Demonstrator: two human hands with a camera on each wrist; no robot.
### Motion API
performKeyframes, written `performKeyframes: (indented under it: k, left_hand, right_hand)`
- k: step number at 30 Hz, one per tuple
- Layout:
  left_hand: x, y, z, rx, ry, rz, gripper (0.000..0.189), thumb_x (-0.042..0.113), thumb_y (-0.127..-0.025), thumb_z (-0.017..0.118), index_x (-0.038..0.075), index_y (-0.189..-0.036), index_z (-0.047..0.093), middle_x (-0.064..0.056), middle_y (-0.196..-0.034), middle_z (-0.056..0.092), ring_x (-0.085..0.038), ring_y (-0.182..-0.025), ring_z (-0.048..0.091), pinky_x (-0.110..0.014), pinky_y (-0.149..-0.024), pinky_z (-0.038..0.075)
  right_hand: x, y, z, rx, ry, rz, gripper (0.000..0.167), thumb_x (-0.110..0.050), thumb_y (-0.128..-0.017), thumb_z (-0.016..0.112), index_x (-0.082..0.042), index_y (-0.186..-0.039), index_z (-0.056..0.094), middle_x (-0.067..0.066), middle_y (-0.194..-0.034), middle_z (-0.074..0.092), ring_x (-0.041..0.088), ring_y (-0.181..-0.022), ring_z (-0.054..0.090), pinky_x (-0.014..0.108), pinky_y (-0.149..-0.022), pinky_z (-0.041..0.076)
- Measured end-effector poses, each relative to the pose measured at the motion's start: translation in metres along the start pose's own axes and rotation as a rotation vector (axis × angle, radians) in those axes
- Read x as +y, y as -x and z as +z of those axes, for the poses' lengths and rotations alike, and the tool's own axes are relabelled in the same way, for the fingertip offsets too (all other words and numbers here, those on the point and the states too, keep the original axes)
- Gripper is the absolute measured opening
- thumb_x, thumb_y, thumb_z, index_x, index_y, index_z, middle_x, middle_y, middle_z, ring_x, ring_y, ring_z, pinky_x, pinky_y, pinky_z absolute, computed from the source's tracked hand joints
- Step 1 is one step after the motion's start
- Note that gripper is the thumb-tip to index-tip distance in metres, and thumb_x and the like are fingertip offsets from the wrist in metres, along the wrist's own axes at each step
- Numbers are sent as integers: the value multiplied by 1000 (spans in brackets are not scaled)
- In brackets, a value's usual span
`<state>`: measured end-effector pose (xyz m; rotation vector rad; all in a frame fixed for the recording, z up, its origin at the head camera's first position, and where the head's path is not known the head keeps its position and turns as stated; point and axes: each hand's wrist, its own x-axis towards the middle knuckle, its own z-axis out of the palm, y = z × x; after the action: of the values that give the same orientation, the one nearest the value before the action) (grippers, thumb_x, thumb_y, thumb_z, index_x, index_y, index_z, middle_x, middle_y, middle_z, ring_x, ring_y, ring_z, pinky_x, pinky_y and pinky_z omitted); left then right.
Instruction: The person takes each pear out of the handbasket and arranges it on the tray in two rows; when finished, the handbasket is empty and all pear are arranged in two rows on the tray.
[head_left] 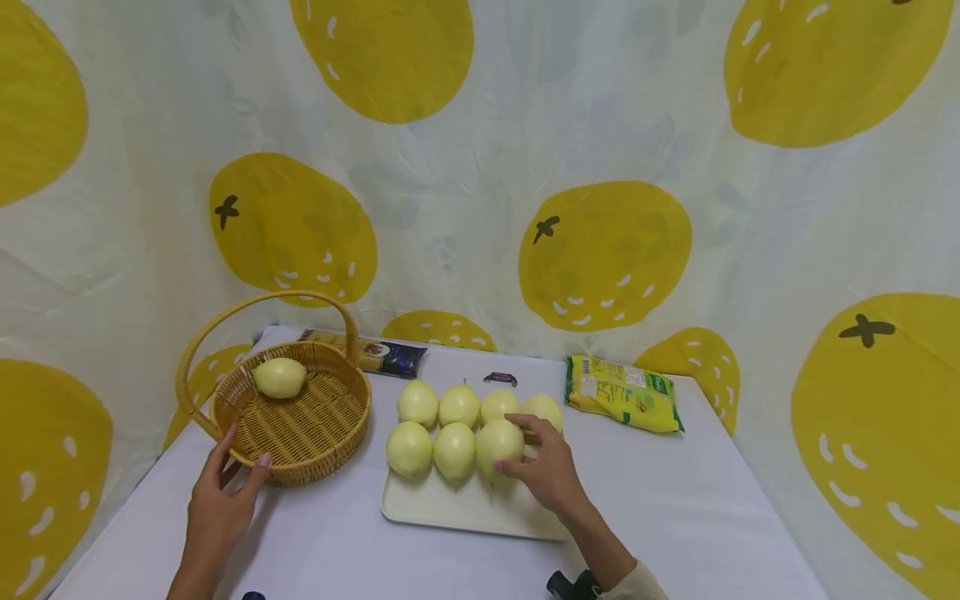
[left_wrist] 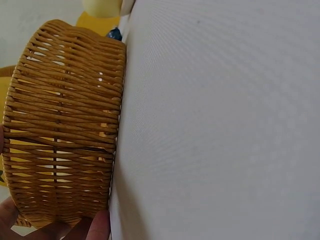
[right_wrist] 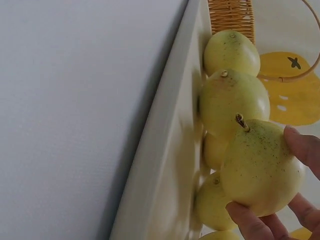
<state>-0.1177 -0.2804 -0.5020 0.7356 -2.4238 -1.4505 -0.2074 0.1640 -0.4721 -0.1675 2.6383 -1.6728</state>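
Note:
My right hand (head_left: 551, 471) grips a pale yellow-green pear (head_left: 497, 446), thumb on one side and fingers on the other. In the right wrist view this pear (right_wrist: 261, 167) has its stem up and sits in front of other pears (right_wrist: 234, 100). A cream tray (head_left: 457, 504) bears several pears in two rows. On the left, my left hand (head_left: 217, 508) holds the near rim of a round wicker basket (head_left: 330, 462) with an arched handle. One pear (head_left: 280, 378) lies inside the basket. Fingertips (left_wrist: 100, 225) press the basket's woven wall (left_wrist: 65, 110) in the left wrist view.
A yellow-green packet (head_left: 622, 393) lies at the back right. Behind the basket is a dark blue and yellow packet (head_left: 393, 357). A small dark purple item (head_left: 500, 379) sits behind the tray. A lemon-print curtain (head_left: 450, 167) rises behind the white-covered table (head_left: 337, 550).

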Motion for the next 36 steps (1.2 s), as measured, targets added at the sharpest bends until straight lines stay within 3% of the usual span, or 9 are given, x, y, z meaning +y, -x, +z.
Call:
performKeyframes:
  k: [8, 18, 25, 30, 36]
  left_hand:
    - [-1, -2, 0, -9, -4, -3, 91, 58, -103, 63, 37, -172, 9, -15, -179, 10, -55, -156, 31, -77, -121, 27]
    - [0, -1, -1, -8, -5, 0, 90, 57, -103, 63, 37, -172, 9, -16, -179, 11, -56, -155, 31, -78, -121, 26]
    - [1, 1, 0, -10, -4, -1, 89, 57, -103, 63, 36, -172, 9, -16, -179, 11, -56, -155, 31, -77, -121, 27]
    - [0, 0, 0, -4, -4, 17, 89, 56, -104, 63, 35, -173, 10, -17, -179, 12, -57, -154, 32, -76, -120, 30]
    - [-1, -1, 0, -14, -6, 7, 90, 58, -103, 62, 37, -172, 8, -16, -179, 9, -56, -155, 30, -76, -121, 28]
  right_hand:
    - [7, -2, 3, 5, 79, 25, 68, -19, -77, 97, -25, -138, 68, 8, -142, 62, 31, -130, 63, 52, -104, 58]
    - [12, 1, 2, -52, 89, 1, 72, -14, -74, 98, -17, -139, 68, 15, -143, 61, 37, -126, 65, 49, -93, 63]
    - [10, -2, 1, -45, 96, -64, 71, -13, -74, 98, -14, -139, 68, 16, -141, 61, 41, -134, 62, 51, -109, 57]
    - [-3, -5, 1, -3, 125, -136, 70, -14, -75, 98, -17, -139, 69, 18, -138, 63, 42, -137, 60, 53, -113, 54]
    - [-32, -7, 8, 24, 53, -233, 69, -11, -75, 98, -19, -137, 70, 15, -139, 64, 36, -137, 59, 56, -115, 51]
